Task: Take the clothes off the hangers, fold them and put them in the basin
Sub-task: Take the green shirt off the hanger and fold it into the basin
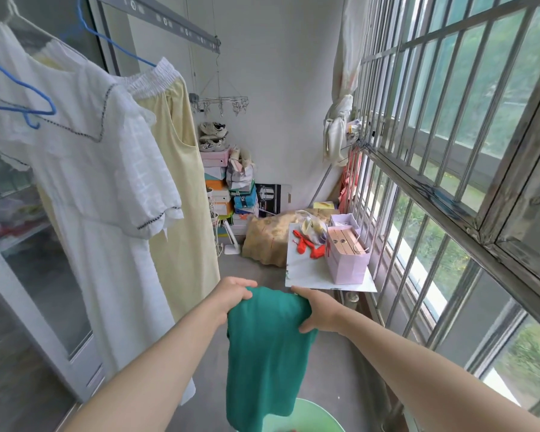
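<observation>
A green garment [264,353] hangs folded in front of me, held by its top edge. My left hand [229,296] grips its upper left corner and my right hand [317,310] grips the upper right corner, thumb under the cloth. Its lower end dangles just above the pale green basin [320,416] at the bottom edge of view. To the left, a white dress [106,194] hangs on a blue hanger [28,98]. Behind it a pale yellow dress [184,219] hangs on another blue hanger [113,42] from the overhead rail [169,21].
A barred window [449,151] runs along the right. A small white table [312,272] with a lilac box and red items stands ahead. Stacked shoeboxes [222,188] and a sack fill the far corner. A glass door [28,275] is at left.
</observation>
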